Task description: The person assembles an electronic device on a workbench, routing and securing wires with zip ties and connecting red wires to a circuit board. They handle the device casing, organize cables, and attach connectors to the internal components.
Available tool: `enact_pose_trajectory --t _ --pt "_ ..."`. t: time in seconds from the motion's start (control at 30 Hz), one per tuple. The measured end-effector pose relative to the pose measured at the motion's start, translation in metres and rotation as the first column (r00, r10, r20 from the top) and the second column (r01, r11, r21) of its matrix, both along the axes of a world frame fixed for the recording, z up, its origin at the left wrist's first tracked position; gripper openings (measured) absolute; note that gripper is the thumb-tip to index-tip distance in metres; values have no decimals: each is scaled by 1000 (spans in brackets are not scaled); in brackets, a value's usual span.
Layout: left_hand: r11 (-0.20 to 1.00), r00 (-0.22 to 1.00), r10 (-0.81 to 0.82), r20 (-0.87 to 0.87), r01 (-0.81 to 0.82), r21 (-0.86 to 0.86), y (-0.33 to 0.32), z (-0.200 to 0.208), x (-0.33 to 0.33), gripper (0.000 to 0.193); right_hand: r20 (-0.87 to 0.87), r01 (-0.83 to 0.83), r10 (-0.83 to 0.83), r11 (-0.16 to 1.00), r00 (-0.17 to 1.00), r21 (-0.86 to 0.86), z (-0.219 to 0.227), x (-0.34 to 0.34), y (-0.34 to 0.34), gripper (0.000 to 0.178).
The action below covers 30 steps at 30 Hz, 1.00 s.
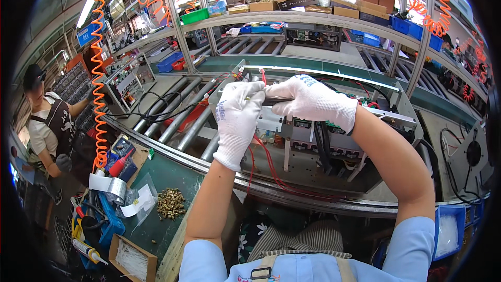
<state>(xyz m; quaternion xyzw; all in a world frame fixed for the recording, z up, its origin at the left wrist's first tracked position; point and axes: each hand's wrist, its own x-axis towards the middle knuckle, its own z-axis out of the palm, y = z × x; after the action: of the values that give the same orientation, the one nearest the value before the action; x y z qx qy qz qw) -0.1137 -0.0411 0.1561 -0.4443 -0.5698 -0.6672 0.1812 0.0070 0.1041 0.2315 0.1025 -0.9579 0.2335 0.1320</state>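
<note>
Both my hands wear white knitted gloves and meet above an open metal chassis (271, 121) with circuit boards and wiring. My left hand (237, 117) is closed, its thumb and fingertips pinched together. From the other side my right hand (313, 102) reaches in, fingers curled and pressed together. A dark piece shows between the two hands, too covered by the gloves to name. Right beside the fingertips, a red wire (263, 76) stands up. More red wires (269, 162) hang down the chassis front, and a thick black cable (322, 146) runs below my right hand.
The chassis rests over a roller conveyor (180, 125). At left, a green bench (177, 177) carries a pile of brass fasteners (170, 203), a tape roll (108, 184) and an open carton (133, 258). Orange coiled hoses (98, 89) hang nearby. A co-worker (49, 125) stands far left.
</note>
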Motion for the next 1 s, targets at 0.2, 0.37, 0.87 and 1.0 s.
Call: enact_pose_trajectory --t 0.2,0.37,0.87,1.0 --pt "929 842 -367 396 308 206 -17 17 32 7 72 11 -3 994 997 -111 0 -2 4 57" --pt "926 903 -371 218 340 167 -33 -10 38 5 47 11 -7 997 999 -76 0 1 4 52" --pt "975 991 -112 -68 96 -201 -25 -5 28 7 -278 273 -141 808 950 522 -13 19 -23 71" --pt "994 961 -79 263 97 -55 -70 5 54 18 -383 226 -125 946 915 233 4 67 11 66"
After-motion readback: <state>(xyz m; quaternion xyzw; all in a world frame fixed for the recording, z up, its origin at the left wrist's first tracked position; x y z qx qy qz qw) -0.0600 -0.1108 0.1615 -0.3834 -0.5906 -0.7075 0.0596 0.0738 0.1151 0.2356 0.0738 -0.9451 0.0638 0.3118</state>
